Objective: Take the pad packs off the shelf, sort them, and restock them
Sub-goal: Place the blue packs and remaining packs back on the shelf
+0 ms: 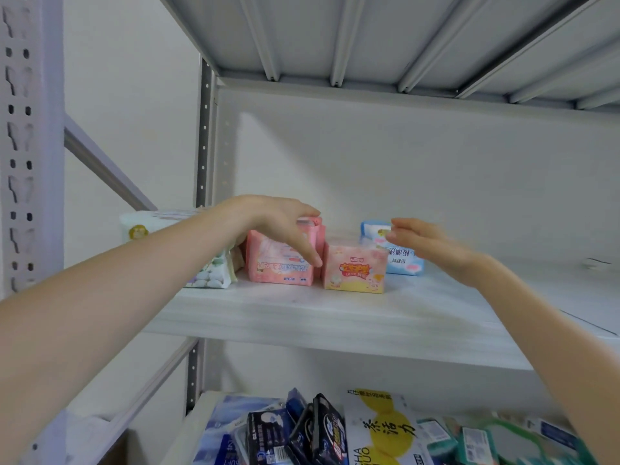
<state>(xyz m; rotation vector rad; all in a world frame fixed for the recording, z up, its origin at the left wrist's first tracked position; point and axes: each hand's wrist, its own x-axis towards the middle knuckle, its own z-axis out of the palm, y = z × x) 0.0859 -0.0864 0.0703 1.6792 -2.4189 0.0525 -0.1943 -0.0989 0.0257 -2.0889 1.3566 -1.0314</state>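
both hands reach to a row of pad packs on the middle shelf (pixel 335 317).

head view: the left hand (pixel 278 226) lies spread over the top of the pink pad pack (pixel 278 263), thumb down its right edge. the right hand (pixel 426 243) hovers open, blurred, before the blue pad pack (pixel 402 260). a peach-yellow pad pack (pixel 354 271) stands between them; a white pack (pixel 211 276) stands at left. more packs (pixel 335 427) crowd the lower shelf.

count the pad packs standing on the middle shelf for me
4 show. A white pack at the left, a pink pack under the left hand, a peach pack in the middle, a blue pack behind the right hand. More may hide behind.
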